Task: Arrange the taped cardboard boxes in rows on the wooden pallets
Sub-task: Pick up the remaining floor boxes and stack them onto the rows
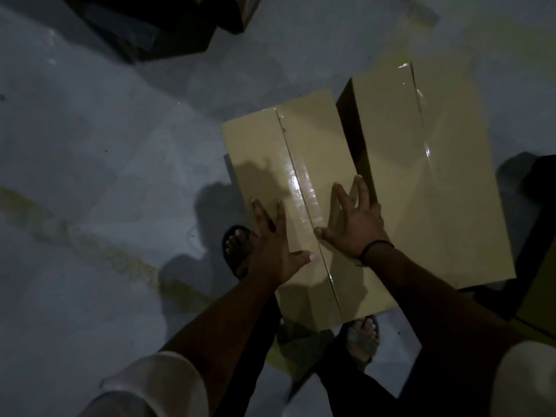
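Observation:
Two taped cardboard boxes lie side by side below me. The nearer box [301, 152] has clear tape along its middle seam. My left hand [270, 239] lies on its top near the left edge, fingers spread and straight. My right hand [353, 224] rests on the same top at the right edge, fingers spread, fingertips reaching the gap beside the second, taller box [436, 176]. No pallet shows in this dim view.
Grey concrete floor [90, 145] with a faded yellow line [99, 251] spreads to the left. Dark boxes [168, 28] sit at the top. Another box edge [538, 281] is at the far right. My sandalled feet [237, 245] stand right by the near box.

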